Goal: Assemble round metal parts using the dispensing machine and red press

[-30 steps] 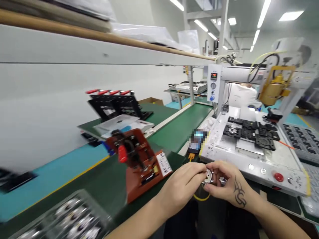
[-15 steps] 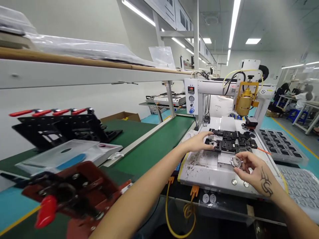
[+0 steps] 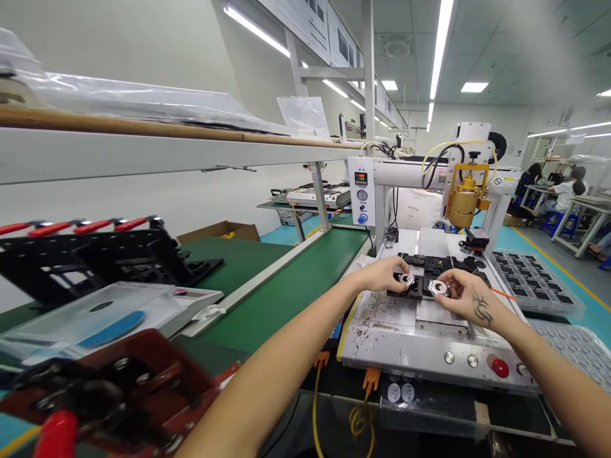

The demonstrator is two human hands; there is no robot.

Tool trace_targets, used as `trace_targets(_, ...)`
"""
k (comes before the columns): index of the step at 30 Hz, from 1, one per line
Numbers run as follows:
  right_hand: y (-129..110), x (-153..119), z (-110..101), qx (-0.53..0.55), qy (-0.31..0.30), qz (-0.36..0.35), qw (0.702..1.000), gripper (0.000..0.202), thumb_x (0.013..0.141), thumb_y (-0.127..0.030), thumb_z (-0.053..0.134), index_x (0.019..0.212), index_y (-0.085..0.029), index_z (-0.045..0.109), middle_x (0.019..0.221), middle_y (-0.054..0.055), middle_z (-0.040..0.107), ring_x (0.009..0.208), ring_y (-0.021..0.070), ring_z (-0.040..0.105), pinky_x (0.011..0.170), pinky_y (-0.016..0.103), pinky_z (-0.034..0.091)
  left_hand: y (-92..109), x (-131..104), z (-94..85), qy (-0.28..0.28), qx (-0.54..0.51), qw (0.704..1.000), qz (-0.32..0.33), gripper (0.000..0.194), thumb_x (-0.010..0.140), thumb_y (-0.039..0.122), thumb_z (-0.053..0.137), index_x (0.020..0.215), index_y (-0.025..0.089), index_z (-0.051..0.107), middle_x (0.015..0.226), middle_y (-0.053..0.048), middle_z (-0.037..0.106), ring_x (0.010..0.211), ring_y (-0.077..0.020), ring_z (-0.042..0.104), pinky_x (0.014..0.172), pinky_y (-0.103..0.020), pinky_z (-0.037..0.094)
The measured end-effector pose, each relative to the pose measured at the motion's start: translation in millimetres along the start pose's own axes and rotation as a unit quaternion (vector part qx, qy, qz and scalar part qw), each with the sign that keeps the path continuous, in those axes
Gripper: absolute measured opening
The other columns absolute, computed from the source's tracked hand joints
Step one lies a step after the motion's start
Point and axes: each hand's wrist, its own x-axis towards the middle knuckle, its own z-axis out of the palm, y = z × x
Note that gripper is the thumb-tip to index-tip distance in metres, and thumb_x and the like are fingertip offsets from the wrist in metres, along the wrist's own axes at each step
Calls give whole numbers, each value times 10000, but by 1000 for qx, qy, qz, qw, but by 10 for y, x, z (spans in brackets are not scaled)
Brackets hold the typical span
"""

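Note:
My right hand [image 3: 462,294] pinches a round silver watch case [image 3: 438,288] by its edge, over the front of the black fixtures [image 3: 442,264]. To its left, thumb and fingers of my left hand [image 3: 383,275] close around a second round metal case [image 3: 407,280] at the left-hand black fixture block [image 3: 414,290]. Whether that case is lifted clear of the block, I cannot tell. Both hands are above the white bed [image 3: 382,324] of a bench machine, below and in front of its gold-coloured head [image 3: 463,202].
Right of the machine lie a tray of black square parts [image 3: 534,280] and a clear tray of round pieces [image 3: 573,350]. A red button [image 3: 500,367] sits on the machine's front. Left is a green conveyor belt [image 3: 286,286]; a red clamp fixture [image 3: 124,388] stands nearer.
My right hand has moved left and away from me with its watch case, toward the fixtures. The left hand's fingers have closed on the case at the left block. The view has shifted slightly.

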Motion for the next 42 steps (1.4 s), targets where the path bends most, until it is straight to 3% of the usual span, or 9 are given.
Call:
trace_targets(5,-11,610,315,-30,-60,-31,997,220,798,-311,829,958,-184,747,893,28,707,801,205,631,714,300,489,82,-222,-133,94,-57,994,9,483,832,436,798,1236,186,711,1353,-131,737,1223,-307,688,1076,-450,538)
trace_targets(9,6,848,422,-57,-109,-36,992,216,782,-320,868,927,-172,806,917,56,741,823,234,673,739,317,505,133,-553,-226,136,-90,987,10,496,849,442,800,1269,195,700,1341,-136,735,1178,-290,690,1055,-454,556)
trace_targets(14,-4,888,429,-79,-144,-49,985,264,826,-394,880,976,-178,865,945,62,774,820,247,707,714,312,510,127,-945,-230,168,-119,979,6,451,851,439,785,1235,218,698,1338,-131,725,1149,-282,685,1051,-466,566)
trace_targets(19,5,831,447,-113,-134,-73,982,258,1004,-406,722,1029,-210,886,977,94,779,928,267,699,835,343,514,120,-1281,-112,174,-136,975,3,433,845,420,781,1228,235,698,1312,-109,730,1154,-277,696,1056,-454,577)
trace_targets(28,44,797,534,-154,-74,-82,982,259,1013,-464,739,1016,-260,899,969,109,725,1044,324,637,969,441,467,292,-1626,90,197,-171,965,7,449,849,384,795,1253,223,682,1340,-127,716,1230,-300,670,1139,-500,529)
trace_targets(31,-81,593,448,-131,-17,-88,987,357,1079,-445,624,1210,-200,848,1078,150,727,1085,343,622,1026,494,466,431,-1716,247,201,-202,958,6,424,851,337,797,1235,227,654,1319,-132,743,1248,-300,686,1149,-490,529)
trace_targets(35,-338,-78,339,-66,48,-99,992,445,1168,-405,406,1260,-178,777,1212,153,743,1186,313,654,1090,461,498,623,-1910,575,187,-236,954,-6,418,835,275,779,1211,252,597,1119,-72,794,1013,-242,761,953,-395,613)
trace_targets(39,-539,-890,429,147,-20,-48,988,350,1136,-456,540,1353,-259,731,1118,71,807,1003,248,763,965,396,611,805,-2078,827,182,-182,966,-23,416,802,253,786,1193,252,643,1032,-29,785,937,-226,754,863,-344,611)
trace_targets(42,-610,-1259,577,263,-64,-16,962,382,1100,-437,630,1440,-270,684,1152,76,813,1018,244,781,942,390,638,909,-2148,911,161,-166,972,-41,410,810,243,762,1209,234,664,969,-7,778,855,-204,736,807,-317,597)
